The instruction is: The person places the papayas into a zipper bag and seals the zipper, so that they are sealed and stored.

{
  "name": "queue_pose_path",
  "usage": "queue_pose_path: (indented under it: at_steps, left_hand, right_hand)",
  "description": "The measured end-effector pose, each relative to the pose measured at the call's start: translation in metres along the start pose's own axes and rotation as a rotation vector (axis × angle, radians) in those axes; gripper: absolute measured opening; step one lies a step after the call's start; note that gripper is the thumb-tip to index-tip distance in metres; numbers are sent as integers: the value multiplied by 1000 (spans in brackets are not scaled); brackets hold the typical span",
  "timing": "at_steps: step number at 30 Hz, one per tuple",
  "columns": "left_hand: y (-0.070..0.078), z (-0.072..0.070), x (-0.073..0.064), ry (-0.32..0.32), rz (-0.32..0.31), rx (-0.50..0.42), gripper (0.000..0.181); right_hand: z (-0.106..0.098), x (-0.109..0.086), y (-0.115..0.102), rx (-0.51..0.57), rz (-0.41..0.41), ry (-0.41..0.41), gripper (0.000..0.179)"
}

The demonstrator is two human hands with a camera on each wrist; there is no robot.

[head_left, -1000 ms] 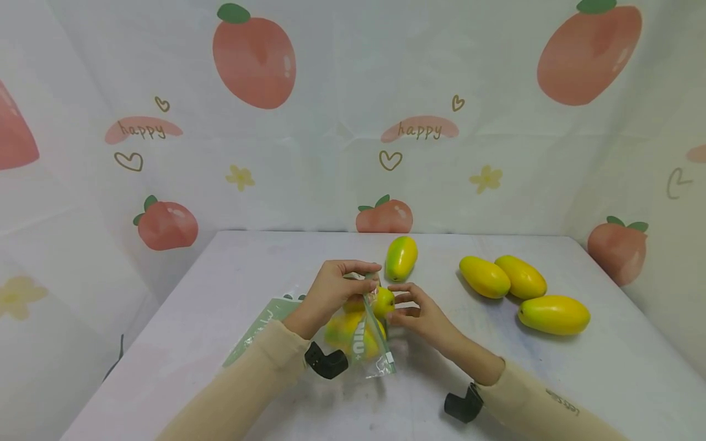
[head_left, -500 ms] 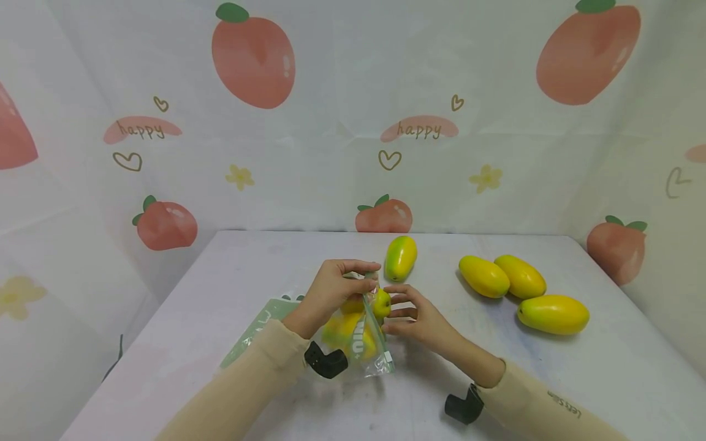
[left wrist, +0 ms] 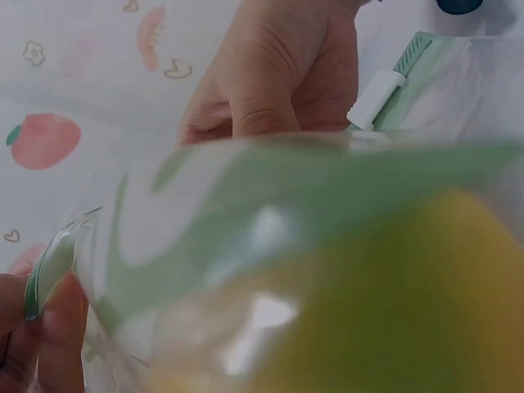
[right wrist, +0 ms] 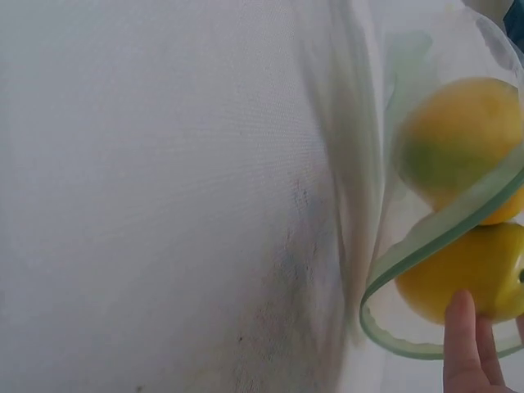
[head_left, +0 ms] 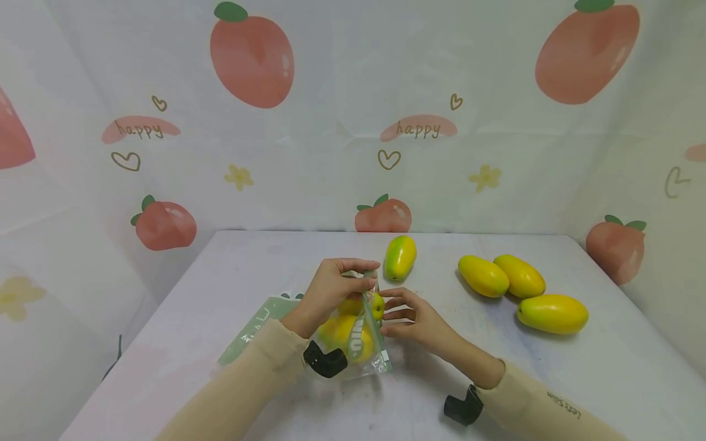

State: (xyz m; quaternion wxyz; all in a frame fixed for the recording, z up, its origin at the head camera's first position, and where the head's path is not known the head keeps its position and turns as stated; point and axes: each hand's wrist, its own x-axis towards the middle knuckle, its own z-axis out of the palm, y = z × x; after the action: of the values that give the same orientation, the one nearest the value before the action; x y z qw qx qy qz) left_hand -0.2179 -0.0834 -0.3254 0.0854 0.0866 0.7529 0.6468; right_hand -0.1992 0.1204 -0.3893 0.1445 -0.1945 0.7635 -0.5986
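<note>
My left hand (head_left: 330, 288) pinches the upper rim of a clear zip bag (head_left: 380, 362) with green print, mid-table. Inside, yellow-green mangoes (right wrist: 458, 135) show through the film. Another mango (right wrist: 450, 270) lies in the bag's mouth, its end facing right. My right hand (head_left: 416, 318) is at that opening, fingers spread, with straight fingertips (right wrist: 460, 315) against this mango. In the left wrist view, the bulging film and a blurred mango hide much of the right hand (left wrist: 270, 74); a white slider (left wrist: 377, 98) sits on the bag's green seal.
A single mango (head_left: 401, 258) lies behind the hands. To the right are three more: one mango (head_left: 483, 277) beside another mango (head_left: 520, 277), and a mango (head_left: 553, 315) in front. A flat green-printed sheet or bag (head_left: 256, 327) lies partly under the left arm.
The mango at the mouth has moved left, deeper into the bag, and my right hand has followed it slightly left. My left hand keeps its pinch on the rim.
</note>
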Motion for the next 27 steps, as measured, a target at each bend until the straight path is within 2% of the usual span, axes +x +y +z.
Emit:
queue_pose_path:
  at_steps: [7,15,23,27]
  left_hand:
    - [0,0,1,10,-17,-5,25]
    - [1,0,0,15,-15,9,25]
    - [1,-3,-1,14,-17,-2,26]
    - [2,-5,-2,21,-19,-7,29]
  right_hand:
    - [0,0,0,-17,-7,-8,62]
    - [1,0,-2,-5,-51,-51,60]
    - [-3,2,-3,-59,-78,-59,55]
    - [-5,1,-3,-76,-61,-49,53]
